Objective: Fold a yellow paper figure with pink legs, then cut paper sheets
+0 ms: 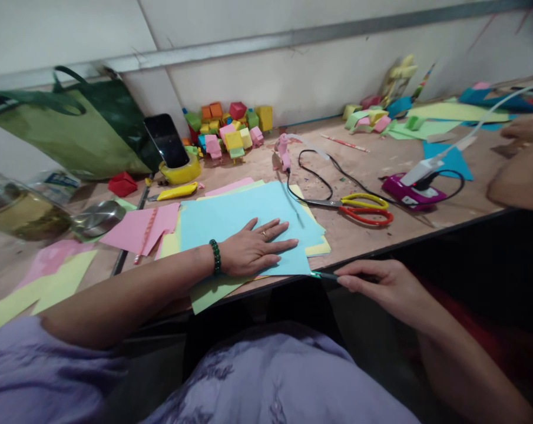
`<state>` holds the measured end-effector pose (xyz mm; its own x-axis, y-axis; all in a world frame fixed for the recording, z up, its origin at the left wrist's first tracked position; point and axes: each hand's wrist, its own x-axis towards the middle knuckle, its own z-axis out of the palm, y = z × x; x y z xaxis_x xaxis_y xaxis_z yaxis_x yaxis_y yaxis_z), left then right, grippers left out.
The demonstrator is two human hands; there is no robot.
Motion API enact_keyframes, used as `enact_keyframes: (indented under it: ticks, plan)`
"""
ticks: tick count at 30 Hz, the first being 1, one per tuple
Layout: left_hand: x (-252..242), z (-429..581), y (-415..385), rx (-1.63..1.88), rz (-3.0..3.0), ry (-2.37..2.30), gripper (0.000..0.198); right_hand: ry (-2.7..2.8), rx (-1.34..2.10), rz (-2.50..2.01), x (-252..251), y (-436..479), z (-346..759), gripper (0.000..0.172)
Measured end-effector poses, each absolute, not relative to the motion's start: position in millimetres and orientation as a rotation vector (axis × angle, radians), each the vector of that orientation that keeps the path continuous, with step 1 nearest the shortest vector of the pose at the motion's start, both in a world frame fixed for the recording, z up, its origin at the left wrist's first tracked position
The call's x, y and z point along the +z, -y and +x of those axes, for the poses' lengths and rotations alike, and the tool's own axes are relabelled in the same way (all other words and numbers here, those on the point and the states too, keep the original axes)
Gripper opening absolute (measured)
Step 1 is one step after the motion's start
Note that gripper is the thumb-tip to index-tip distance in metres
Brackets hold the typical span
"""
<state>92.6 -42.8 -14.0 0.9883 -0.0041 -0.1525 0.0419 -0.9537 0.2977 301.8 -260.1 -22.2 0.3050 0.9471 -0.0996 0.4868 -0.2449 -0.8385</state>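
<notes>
My left hand [252,248] lies flat with fingers spread on a light blue sheet [231,212], a green bead bracelet at its wrist. Pink and yellow sheets show under the blue one, and a green sheet [213,292] sticks out past the table's front edge. My right hand [376,282] is closed on a thin dark pen-like tool [327,275], held out just beyond the table edge. The tool's greenish tip touches or nearly touches the blue sheet's front right corner.
Scissors [354,206], a pink glue gun [284,153] and a purple power socket [411,191] with cables lie behind and right. A yellow cutter [176,191], phone [166,141] and folded paper pieces [233,132] stand behind. At far right is another person's arm [520,171].
</notes>
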Motion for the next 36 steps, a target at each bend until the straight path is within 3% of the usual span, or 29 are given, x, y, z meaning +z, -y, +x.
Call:
enact_keyframes:
  ticks: [36]
  plan:
    - [-14.4,97.8,65.2,-0.209,2.826,-0.129,0.052,1.286,0.739,-1.887,-21.8,269.3,293.6,0.032]
